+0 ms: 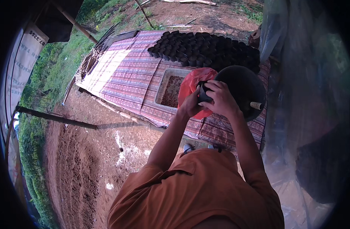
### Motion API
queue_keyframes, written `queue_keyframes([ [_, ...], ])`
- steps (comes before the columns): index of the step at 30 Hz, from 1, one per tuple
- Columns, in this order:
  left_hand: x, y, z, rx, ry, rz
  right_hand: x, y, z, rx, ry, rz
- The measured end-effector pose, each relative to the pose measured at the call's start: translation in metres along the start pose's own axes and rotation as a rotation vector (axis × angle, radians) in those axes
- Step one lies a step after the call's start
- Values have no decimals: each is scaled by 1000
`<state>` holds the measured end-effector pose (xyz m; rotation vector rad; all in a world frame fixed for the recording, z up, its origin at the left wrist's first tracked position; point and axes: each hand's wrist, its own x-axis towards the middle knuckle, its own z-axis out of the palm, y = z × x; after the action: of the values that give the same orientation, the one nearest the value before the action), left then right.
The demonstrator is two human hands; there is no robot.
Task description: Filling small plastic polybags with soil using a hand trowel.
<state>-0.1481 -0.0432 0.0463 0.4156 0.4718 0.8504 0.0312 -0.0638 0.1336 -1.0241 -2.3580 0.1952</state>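
Both my hands hold one small black plastic nursery bag (204, 93) above a red plastic bag (187, 86). My left hand (192, 101) grips its left side, and my right hand (222, 98) has its fingers over the top and right side. Beneath and right of my right hand stands a large black basin (243, 77), with a light-coloured handle (256, 105) showing at its right side; what the handle belongs to is hidden in the dark. Left of the red bag lies a pale rectangular basket (160, 88) holding brown, crumbly material (172, 91).
Many black nursery bags (192, 47) stand in rows at the table's far side. A patterned cloth (126, 77) covers the table. Clear plastic sheeting (301, 86) hangs at the right. A wooden pole (60, 118) juts in at the left, and sticks (90, 61) lie along the table's left end.
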Motion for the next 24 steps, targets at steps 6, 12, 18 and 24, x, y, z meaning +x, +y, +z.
queue_keyframes([
  [6,28,-28,38,24,44,107,-33,23,-34,110,178,51],
  [12,41,-35,35,-123,89,116,-87,92,-44,0,339,376],
  [18,48,-35,25,-226,107,200,-112,98,-36,-408,-484,823],
  [24,53,-40,30,-232,139,216,-109,110,-17,-572,-479,844],
])
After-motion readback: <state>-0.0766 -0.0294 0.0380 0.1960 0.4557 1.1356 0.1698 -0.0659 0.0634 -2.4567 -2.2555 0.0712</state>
